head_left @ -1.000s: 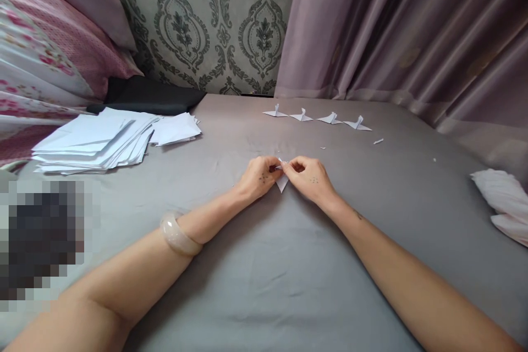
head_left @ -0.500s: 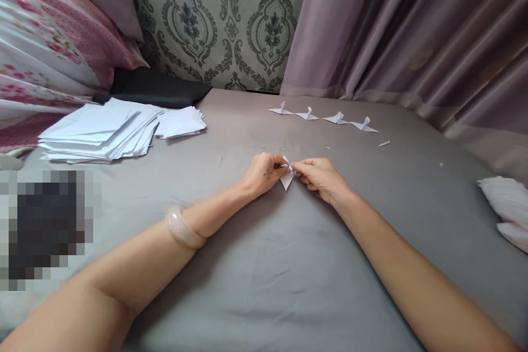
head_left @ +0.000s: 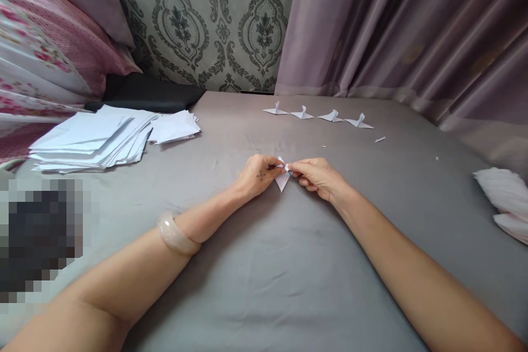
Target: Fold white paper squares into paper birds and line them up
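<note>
A grey sheet [head_left: 256,275] spreads out before you, meeting a purple curtain [head_left: 322,22] and a patterned wall [head_left: 223,27] at its far side. A stack of white paper [head_left: 91,137] lies to your left. Your left hand [head_left: 258,175] and right hand [head_left: 317,177] nearly meet mid-sheet, fingertips pinching one small folded paper [head_left: 282,181] between them; your fingers hide part of it, so its folds are hard to read. Four paper birds [head_left: 333,116] stand in a row beyond, a white scrap [head_left: 380,139] near the rightmost.

The folded piece [head_left: 282,182] is matt paper, the sheet [head_left: 264,280] matt cloth, the bangle [head_left: 175,235] smooth and glossy.
</note>
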`<state>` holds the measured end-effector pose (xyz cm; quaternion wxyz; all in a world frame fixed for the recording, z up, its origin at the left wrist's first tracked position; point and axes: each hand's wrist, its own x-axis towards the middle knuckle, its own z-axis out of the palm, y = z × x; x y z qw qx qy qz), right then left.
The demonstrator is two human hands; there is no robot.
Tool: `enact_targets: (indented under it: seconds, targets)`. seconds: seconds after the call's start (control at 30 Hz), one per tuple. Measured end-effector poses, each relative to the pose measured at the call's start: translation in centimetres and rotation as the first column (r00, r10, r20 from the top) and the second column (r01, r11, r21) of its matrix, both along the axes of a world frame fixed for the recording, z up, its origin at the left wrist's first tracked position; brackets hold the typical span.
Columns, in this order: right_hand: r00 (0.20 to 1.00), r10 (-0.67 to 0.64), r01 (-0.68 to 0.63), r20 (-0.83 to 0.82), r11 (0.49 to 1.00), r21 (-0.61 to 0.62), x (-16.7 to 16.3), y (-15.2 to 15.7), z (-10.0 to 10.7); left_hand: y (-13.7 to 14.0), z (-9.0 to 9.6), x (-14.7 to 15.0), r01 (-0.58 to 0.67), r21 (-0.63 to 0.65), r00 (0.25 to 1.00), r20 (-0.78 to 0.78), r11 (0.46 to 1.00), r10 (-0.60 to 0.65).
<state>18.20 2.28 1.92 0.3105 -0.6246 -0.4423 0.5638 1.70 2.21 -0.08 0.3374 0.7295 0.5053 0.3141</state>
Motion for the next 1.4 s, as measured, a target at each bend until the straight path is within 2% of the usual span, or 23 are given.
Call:
enact_targets:
  seconds: [0.5, 1.4]
  targets:
    - [0.999, -0.034, 0.034, 0.003, 0.999, 0.029, -0.1, -0.1, -0.4, 0.1, -0.2, -0.2, -0.012, -0.015, 1.0, -0.027, 1.0, 0.011]
    - [0.992, 0.057, -0.057, 0.109, 0.998, -0.011, 0.6, 0.1, 0.3, 0.4, -0.9, -0.1, -0.019, 0.053, 0.999, -0.048, 0.998, 0.022]
